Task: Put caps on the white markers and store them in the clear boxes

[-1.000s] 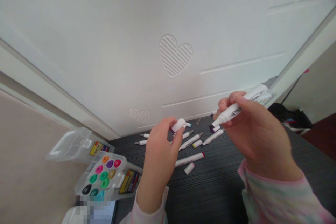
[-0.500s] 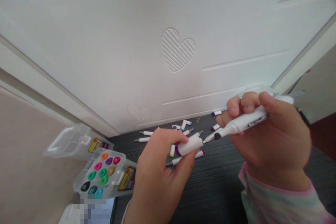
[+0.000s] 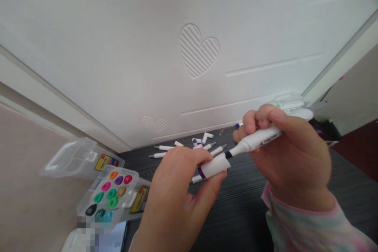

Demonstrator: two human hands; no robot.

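My right hand [image 3: 291, 157] is closed round a white marker [image 3: 260, 138], its dark tip pointing down-left. My left hand [image 3: 180, 189] pinches a white cap with a purple end [image 3: 213, 167] between thumb and fingers. The cap's open mouth meets the marker's tip. Both hands hover above a dark striped floor [image 3: 245, 204]. Several loose white markers and caps [image 3: 201, 145] lie on the floor beyond the hands, close to the white door.
A clear plastic marker case [image 3: 113, 197] with several coloured caps showing stands at lower left, its open lid [image 3: 79, 159] behind it. A white door with embossed hearts [image 3: 199, 49] fills the background. Dark items lie at the right by the door frame.
My left hand has swapped the teal-ended cap for a purple-ended one and brought it up to the marker tip. My right hand has lowered the marker toward it.
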